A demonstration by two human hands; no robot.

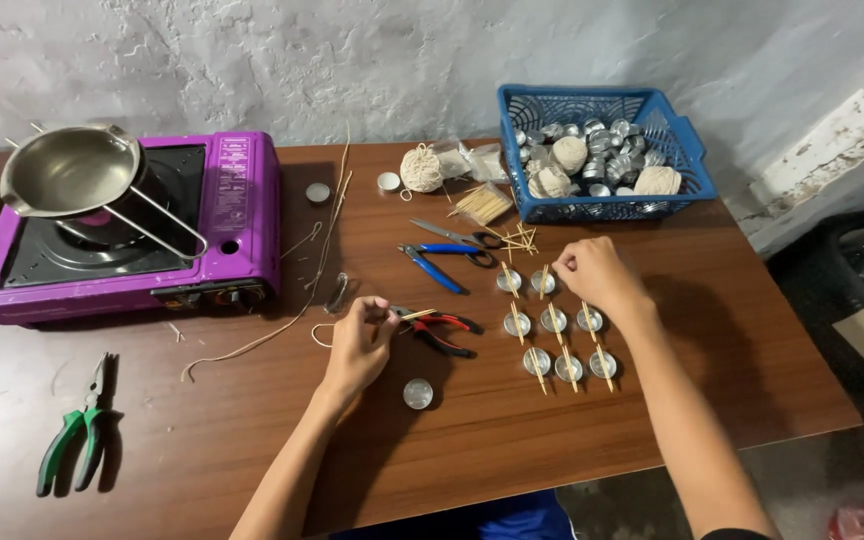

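Observation:
My left hand rests on the brown table with its fingers pinched on a short wooden stick and a bit of string, just left of red-handled pliers. A single small metal cup sits close below it. My right hand reaches over rows of small metal cups with sticks laid across them; its fingertips pinch a stick at the top-row cup.
A purple portable stove with a steel pot stands at the left. Green pliers lie at the front left. Blue-handled pliers and scissors, loose sticks, a twine ball and a blue basket of cups sit behind.

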